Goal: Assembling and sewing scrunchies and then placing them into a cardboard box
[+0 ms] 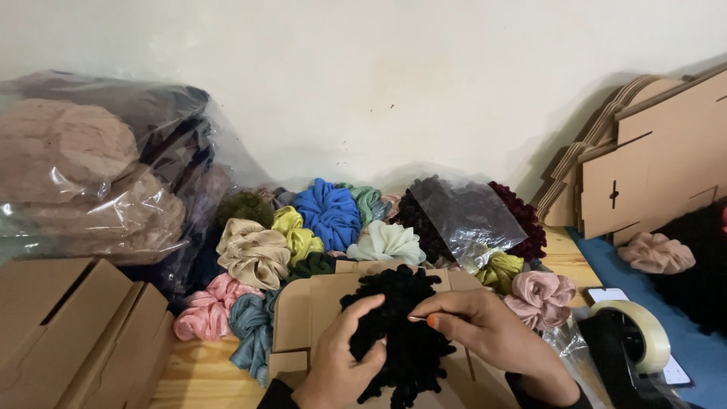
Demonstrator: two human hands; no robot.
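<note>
- The left hand [338,362] grips the black scrunchie [400,333] from its left side, thumb pressed into the fluffy fabric.
- The right hand [492,337] pinches the scrunchie's right edge between thumb and forefinger, the other fingers curled under.
- The black scrunchie sits low in the middle, held just above an open box [303,314] of brown cardboard, covering much of it.
- Behind the box lies a heap of scrunchies: a blue one [329,212], a white one [386,242], a beige one [254,257], a yellow one [295,231], and a pink one [204,310] at the left beside a grey-blue one [250,326].
- A clear bag [466,216] with dark scrunchies inside leans at the back of the heap.
- A dusty-pink scrunchie [539,295] lies just right of the right hand.
- A tape dispenser [632,344] stands at the lower right.
- Flat cardboard blanks [651,159] lean on the wall at the right.
- A big plastic sack [98,174] of scrunchies fills the left, with folded boxes [76,333] below it.
</note>
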